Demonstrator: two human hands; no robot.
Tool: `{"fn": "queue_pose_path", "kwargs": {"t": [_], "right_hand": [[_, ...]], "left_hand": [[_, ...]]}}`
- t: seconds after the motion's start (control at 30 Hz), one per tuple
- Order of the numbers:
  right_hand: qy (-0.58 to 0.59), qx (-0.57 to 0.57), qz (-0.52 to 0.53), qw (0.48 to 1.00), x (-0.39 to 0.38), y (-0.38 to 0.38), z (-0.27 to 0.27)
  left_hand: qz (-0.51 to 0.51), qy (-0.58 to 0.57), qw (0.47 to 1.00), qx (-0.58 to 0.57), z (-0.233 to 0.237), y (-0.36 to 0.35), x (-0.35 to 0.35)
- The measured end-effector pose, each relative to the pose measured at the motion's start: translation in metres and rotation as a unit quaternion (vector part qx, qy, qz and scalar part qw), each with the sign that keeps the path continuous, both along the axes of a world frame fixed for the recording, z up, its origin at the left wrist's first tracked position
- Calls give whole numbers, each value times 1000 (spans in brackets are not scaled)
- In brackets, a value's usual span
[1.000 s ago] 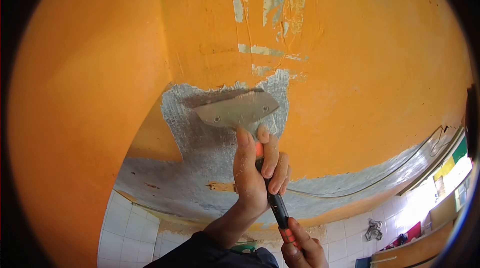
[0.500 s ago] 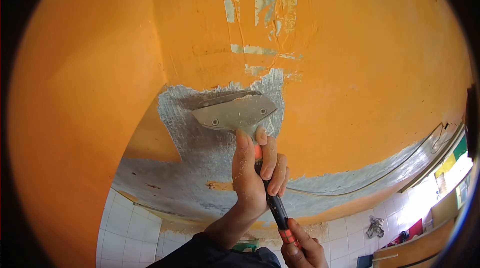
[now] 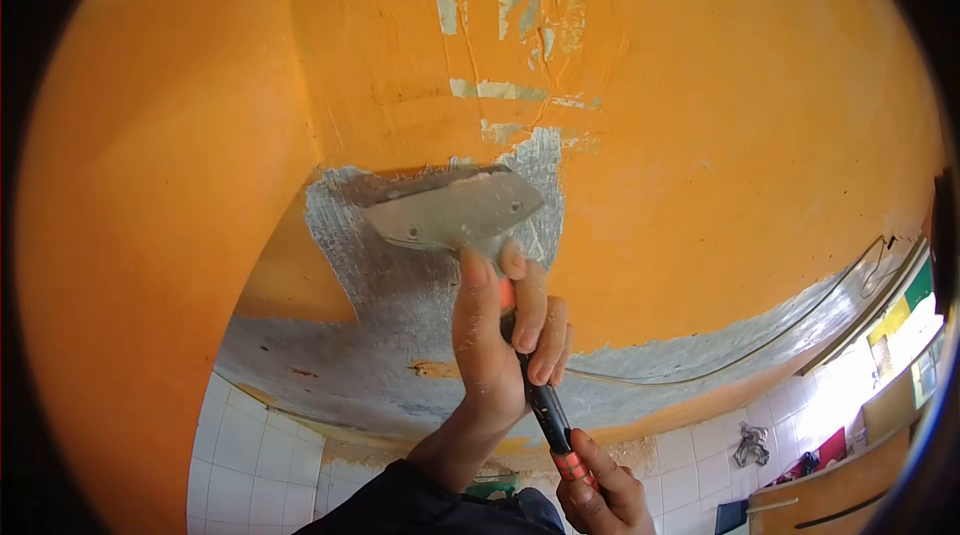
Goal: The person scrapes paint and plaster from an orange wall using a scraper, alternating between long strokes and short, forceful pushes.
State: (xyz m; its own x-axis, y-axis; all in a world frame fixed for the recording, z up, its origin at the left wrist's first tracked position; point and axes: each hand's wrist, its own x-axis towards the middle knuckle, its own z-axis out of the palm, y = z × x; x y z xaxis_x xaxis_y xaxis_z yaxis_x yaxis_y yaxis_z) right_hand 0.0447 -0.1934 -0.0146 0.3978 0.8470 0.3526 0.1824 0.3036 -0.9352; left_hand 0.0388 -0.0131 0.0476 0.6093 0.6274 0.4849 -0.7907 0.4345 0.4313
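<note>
A wide-bladed scraper (image 3: 455, 212) with two bolts lies against a bared grey patch (image 3: 400, 275) in the orange painted surface (image 3: 720, 185). Its front edge is near the ragged upper border of the paint. Close below the blade, my left hand (image 3: 500, 335) wraps around the neck and black handle (image 3: 545, 405), thumb on the left side. Lower down, my right hand (image 3: 605, 490) grips the red-and-black end of the handle. Dust specks cling to my left fingers.
Above the blade, the orange paint has pale peeled strips (image 3: 500, 90). A thin cable (image 3: 700, 375) runs along a grey bared band. White tiles (image 3: 240, 445) line the lower part, and a bright window (image 3: 850, 385) is at right above a wooden board (image 3: 840, 495).
The scraper and both hands have shifted slightly left, the blade also a little upward, closer to the paint border. The whole view has drifted a little too. Both grips stay the same.
</note>
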Motion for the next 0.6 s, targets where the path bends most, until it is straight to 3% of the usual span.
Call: {"fn": "queue_pose_path", "kwargs": {"t": [0.07, 0.2, 0.3, 0.57, 0.6], "right_hand": [[-26, 12, -33, 999, -5, 6, -24], [-92, 30, -80, 992, -3, 16, -15], [-69, -28, -61, 995, -6, 2, 1], [-53, 38, -26, 998, 3, 2, -14], [-22, -22, -19, 999, 0, -3, -10]], "left_hand": [[-12, 24, 999, 23, -14, 1, 4], [-10, 19, 999, 38, 4, 7, 4], [-19, 11, 999, 31, 8, 3, 3], [11, 25, 999, 46, 8, 1, 6], [0, 18, 999, 49, 4, 1, 6]]}}
